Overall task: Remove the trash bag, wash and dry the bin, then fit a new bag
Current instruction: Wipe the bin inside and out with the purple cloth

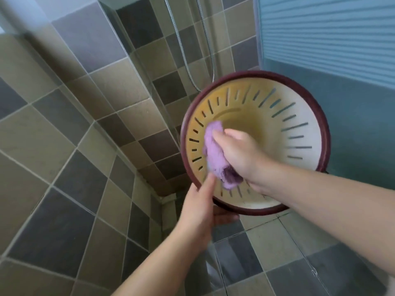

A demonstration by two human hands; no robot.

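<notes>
The cream bin (277, 124), slotted and maroon-rimmed, was held tilted at its rim by the left hand's (198, 212) grip; a purple cloth (213, 152) was clutched inside by the right hand (241, 154).

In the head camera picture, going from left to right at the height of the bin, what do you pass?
Checked wall tiles → purple cloth → right hand gripping the cloth → slotted far wall of the bin → dark red rim → blue-green door panel.

No legible text or labels.
</notes>
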